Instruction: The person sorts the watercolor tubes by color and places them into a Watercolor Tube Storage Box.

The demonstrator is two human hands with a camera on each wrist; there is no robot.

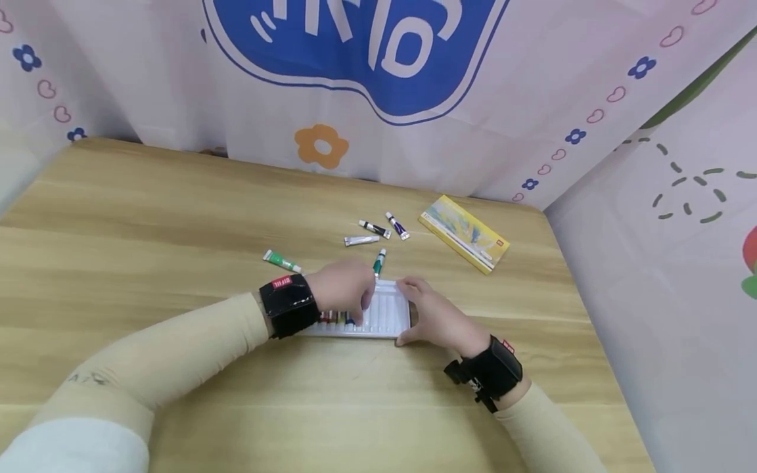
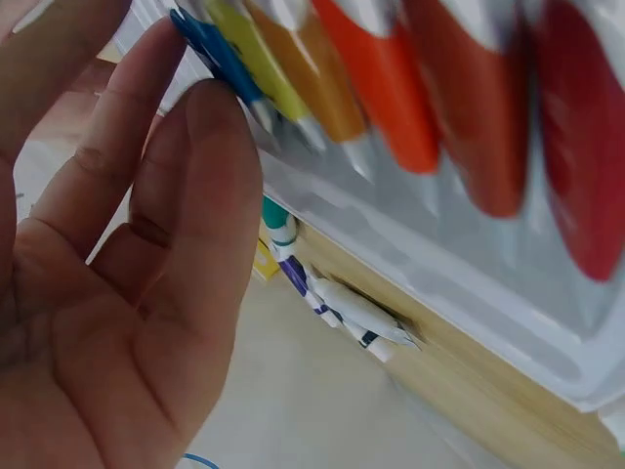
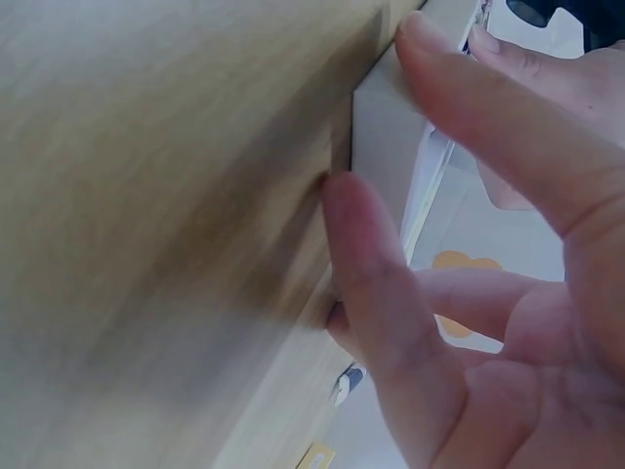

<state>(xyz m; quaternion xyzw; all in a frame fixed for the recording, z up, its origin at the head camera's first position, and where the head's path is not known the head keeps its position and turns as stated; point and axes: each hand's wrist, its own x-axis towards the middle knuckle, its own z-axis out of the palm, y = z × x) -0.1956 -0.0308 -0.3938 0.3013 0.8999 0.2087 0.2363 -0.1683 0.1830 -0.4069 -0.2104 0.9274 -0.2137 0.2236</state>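
Blue tube is pinched by left hand — lengthwise alongside yellow tube — tray gripped by right hand.

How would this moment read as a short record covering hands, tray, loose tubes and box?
Left hand: fingers at the blue tube; whether pinching is unclear
Right hand: grips the white tray at its right end
Others seen in tray: yellow-green tube, ochre tube, orange-red tube, red-brown tube, dark red tube
Loose on wooden table: green tube, teal tube, white tube, black tube, purple tube
Box: yellow box, right of the loose tubes
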